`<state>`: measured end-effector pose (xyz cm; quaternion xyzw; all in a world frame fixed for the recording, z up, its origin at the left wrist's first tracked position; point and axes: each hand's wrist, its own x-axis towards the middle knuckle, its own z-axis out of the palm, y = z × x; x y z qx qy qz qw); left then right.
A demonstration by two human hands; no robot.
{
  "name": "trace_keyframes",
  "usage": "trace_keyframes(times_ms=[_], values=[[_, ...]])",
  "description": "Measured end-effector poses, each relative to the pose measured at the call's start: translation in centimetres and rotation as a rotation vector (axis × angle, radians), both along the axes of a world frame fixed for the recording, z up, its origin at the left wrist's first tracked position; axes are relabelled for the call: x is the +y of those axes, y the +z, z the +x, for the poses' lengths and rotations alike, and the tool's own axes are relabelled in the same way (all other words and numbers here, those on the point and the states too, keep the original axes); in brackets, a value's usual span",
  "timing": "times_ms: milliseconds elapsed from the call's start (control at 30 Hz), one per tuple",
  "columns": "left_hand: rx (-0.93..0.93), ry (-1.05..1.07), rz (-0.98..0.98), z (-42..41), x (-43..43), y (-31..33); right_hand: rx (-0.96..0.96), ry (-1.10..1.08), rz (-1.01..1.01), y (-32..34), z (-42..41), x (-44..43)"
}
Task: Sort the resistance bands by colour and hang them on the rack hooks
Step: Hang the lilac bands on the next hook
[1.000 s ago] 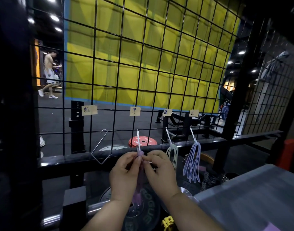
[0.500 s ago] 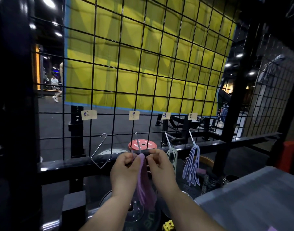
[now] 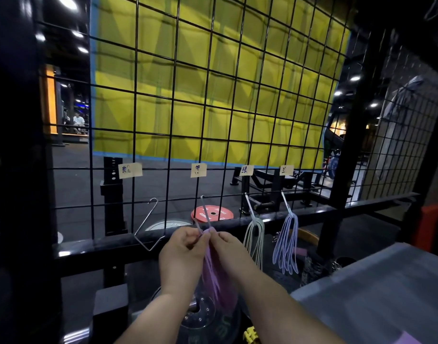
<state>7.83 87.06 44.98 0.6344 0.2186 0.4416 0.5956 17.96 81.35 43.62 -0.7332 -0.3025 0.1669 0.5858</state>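
Observation:
A bunch of purple resistance bands (image 3: 216,276) hangs down between my two hands. My left hand (image 3: 180,254) and my right hand (image 3: 231,252) both pinch the top of the purple bands at the lower end of the second wire hook (image 3: 205,212). That hook hangs from the black wire grid rack (image 3: 237,95) under a paper label (image 3: 198,170). To the right, green bands (image 3: 254,240) hang on the third hook and blue bands (image 3: 286,244) on the fourth. An empty bent hook (image 3: 148,227) hangs to the left.
A black steel crossbar (image 3: 312,212) runs below the grid. Weight plates (image 3: 203,316) lie under my hands, and a red plate (image 3: 212,214) lies on the floor behind the grid. A grey table surface (image 3: 386,294) fills the lower right. A yellow padded wall stands behind.
The purple bands, bunched tight between my hands a second ago, now hang loose and fanned below them. Both hands stay at the second hook's lower end.

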Motion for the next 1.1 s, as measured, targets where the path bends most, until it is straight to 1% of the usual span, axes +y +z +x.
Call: trace_keyframes(times_ms=[100,167,333,433,500,667,767,967,1033,1100], values=[[0.083,0.003,0.052,0.1,0.4,0.1,0.045,-0.016,0.021,-0.3,-0.2,-0.2],[0.107,-0.005,0.09,0.3,0.5,0.3,0.073,-0.009,0.032,-0.6,-0.2,-0.1],[0.075,-0.146,0.103,0.5,0.7,-0.3,0.164,0.035,0.069,-0.9,-0.2,-0.7],[0.088,-0.184,0.109,0.9,0.6,-0.6,0.216,0.077,0.115,-1.2,0.0,-1.0],[0.093,-0.19,0.124,1.1,0.5,-0.8,0.175,0.076,0.108,-1.4,-0.1,-1.1],[0.075,-0.188,0.118,0.9,0.5,-0.9,0.013,0.046,0.019,-1.1,-0.5,-1.3],[0.04,-0.209,0.105,1.1,0.6,-1.3,-0.069,0.029,-0.014,-1.1,-0.5,-1.3],[0.021,-0.179,0.019,1.0,0.2,-2.2,-0.109,0.044,0.012,-1.1,-0.6,-1.5],[-0.004,-0.114,0.014,1.0,-0.5,-2.2,-0.083,0.042,0.006,-1.1,-0.7,-1.4],[0.068,-0.015,0.075,1.0,-0.9,-2.5,-0.048,0.066,-0.013,-1.2,-0.6,-1.6]])
